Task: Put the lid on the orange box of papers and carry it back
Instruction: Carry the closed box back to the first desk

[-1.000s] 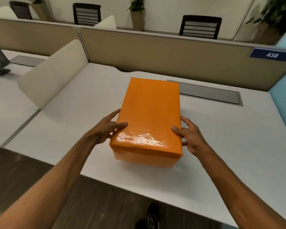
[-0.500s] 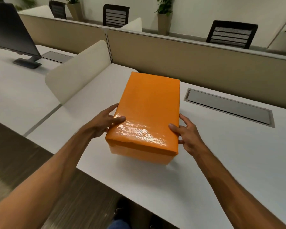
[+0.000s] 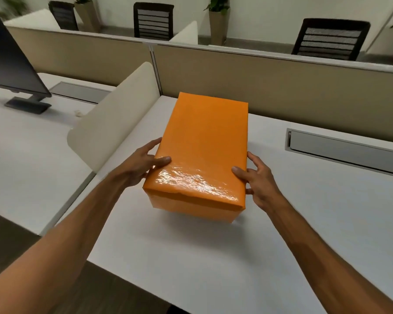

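Head view, single frame. Orange box (image 3: 200, 159) with its lid (image 3: 204, 141) seated on top stands at the centre of a white desk (image 3: 213, 257), long axis running from 6 o'clock to 12 o'clock; glare falls on the lid's near end, and the darker box wall shows below the lid's near edge. Whether the box rests on the desk or is just lifted clear cannot be told. Left hand (image 3: 138, 168) grasps the box at its 9 o'clock side, thumb lying on the lid's top, fingers spread along the side. Right hand (image 3: 259, 184) grasps the box at its 3 o'clock side, thumb on the lid's top edge, fingers against the side wall. Both forearms reach in from 6 o'clock. A cream curved divider (image 3: 114, 123) stands at 10 o'clock from the box, near but apart. A grey cable tray cover (image 3: 349, 150) is set into the desk at 3 o'clock. A dark monitor (image 3: 11, 64) stands on the neighbouring desk at 9 to 10 o'clock. A beige partition (image 3: 281, 87) crosses at 12 o'clock; beyond it stand black chairs (image 3: 331, 39) and potted plants (image 3: 217, 21).
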### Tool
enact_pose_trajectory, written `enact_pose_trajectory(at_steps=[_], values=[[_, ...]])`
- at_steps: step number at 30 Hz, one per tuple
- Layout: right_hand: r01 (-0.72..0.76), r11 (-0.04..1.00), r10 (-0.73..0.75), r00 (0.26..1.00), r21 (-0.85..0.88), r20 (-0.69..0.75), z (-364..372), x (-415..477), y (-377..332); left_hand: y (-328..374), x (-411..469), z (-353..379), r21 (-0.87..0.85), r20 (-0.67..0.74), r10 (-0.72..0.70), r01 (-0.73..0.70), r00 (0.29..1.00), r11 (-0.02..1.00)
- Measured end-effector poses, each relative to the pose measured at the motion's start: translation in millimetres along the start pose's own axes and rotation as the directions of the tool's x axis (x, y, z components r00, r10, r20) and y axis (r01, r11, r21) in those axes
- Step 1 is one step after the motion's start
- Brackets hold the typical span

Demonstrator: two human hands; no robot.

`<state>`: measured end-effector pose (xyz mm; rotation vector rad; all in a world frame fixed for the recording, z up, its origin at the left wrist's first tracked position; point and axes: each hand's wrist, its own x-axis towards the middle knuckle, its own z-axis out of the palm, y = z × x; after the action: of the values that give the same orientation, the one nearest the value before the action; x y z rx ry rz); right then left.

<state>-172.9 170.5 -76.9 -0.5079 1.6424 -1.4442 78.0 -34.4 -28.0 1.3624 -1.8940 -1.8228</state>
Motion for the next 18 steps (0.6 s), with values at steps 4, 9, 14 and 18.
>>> enact_pose_trajectory(at_steps=[4,9,14,18], values=[[-0.006,1.000,0.007,0.999,0.006,-0.048,49,32,-9,8,35,-50,0.015,0.035,-0.016,0.015,0.999,1.000],[-0.022,0.999,0.024,0.996,0.030,-0.089,97,68,-16,12,81,-104,0.022,0.064,-0.032,0.030,0.997,0.999],[-0.019,0.999,0.022,0.994,0.031,-0.106,137,102,-24,14,122,-142,0.040,0.030,-0.044,0.043,0.999,0.998],[-0.029,0.999,0.032,0.992,0.025,-0.120,166,132,-29,16,156,-169,0.085,-0.004,-0.051,0.051,0.999,0.995]])
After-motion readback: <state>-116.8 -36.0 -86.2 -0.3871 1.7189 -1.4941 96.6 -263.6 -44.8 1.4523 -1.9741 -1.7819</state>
